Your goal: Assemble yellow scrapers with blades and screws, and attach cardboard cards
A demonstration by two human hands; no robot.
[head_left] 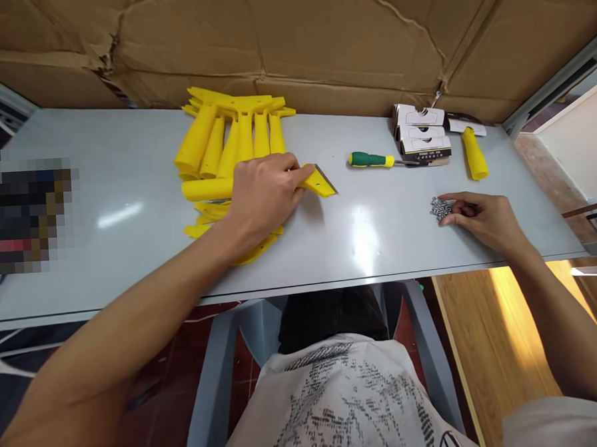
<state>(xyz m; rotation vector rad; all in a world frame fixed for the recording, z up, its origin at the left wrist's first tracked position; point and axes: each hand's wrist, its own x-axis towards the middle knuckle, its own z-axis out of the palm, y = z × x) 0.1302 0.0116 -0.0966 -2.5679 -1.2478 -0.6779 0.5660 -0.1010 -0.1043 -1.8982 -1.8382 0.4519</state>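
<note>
Near the middle of the table, my left hand (266,188) is closed round a yellow scraper (319,181). The scraper's head, with a thin blade along its edge, points right, and its handle end sticks out left of my hand. At the right, my right hand (488,220) touches a small pile of metal screws (438,209). Its thumb and index finger are apart at the pile's edge, while the other fingers curl under, partly hidden. Several yellow scraper handles (244,136) lie stacked behind my left hand. Flat yellow pieces (210,211) lie partly hidden beneath my left wrist and forearm.
A green and yellow screwdriver (370,160) lies with its tip by a stack of printed cards (424,137). Another yellow handle (474,154), with a card at its head, lies to their right. Cardboard (319,35) lines the back of the grey-white table (145,258). A blurred patch covers the far left.
</note>
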